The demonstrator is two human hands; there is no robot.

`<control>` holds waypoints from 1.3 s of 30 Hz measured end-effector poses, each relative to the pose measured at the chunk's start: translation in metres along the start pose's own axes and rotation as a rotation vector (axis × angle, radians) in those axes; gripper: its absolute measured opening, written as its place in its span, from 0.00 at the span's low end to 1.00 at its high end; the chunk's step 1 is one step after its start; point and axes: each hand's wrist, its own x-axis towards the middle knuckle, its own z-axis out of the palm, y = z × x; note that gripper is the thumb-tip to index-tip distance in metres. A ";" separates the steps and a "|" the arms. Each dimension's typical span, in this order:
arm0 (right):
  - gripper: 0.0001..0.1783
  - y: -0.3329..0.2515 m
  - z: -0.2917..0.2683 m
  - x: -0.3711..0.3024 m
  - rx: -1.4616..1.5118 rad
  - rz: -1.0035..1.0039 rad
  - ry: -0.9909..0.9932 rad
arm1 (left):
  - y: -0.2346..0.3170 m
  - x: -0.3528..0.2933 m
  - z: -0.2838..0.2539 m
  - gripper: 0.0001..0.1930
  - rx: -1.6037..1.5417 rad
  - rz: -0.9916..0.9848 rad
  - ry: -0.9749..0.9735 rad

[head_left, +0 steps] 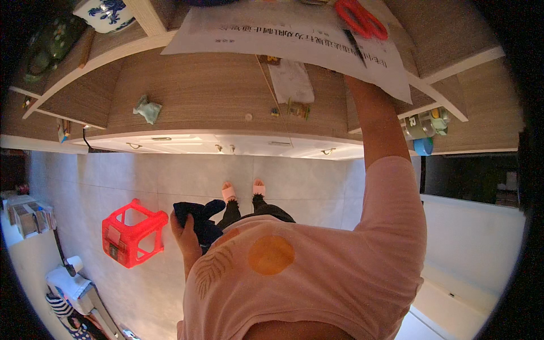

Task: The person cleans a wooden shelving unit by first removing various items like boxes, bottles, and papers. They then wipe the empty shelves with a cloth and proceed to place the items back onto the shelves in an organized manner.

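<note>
My left hand (186,241), low at my side, is closed round a bunched dark navy cloth (198,221). From the right my bare forearm (377,122) reaches up to the shelf unit and passes beneath a white printed sheet of paper (255,37). The sheet covers my right hand, so its fingers cannot be seen. On top of the paper lie red-handled scissors (362,20), their dark blades pointing toward me. Below the sheet, a clear plastic bag (292,82) and small bits rest on the wooden shelf (192,90).
A crumpled pale green wrapper (148,109) lies on the shelf's left part. At upper left stands a blue-and-white pot (107,14); jars (422,130) are at the right. Below are white cabinet fronts (192,144). A red plastic stool (135,233) stands on the floor at left.
</note>
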 end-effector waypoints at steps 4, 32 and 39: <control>0.10 0.012 0.004 -0.005 0.000 0.030 -0.003 | -0.001 -0.001 -0.001 0.12 0.028 -0.029 0.025; 0.14 -0.189 -0.003 -0.184 0.087 -0.754 -0.355 | -0.024 0.032 -0.032 0.11 0.040 0.018 -0.026; 0.11 -0.180 0.025 -0.208 0.147 -0.578 -0.105 | -0.006 0.044 -0.014 0.11 0.090 0.103 -0.141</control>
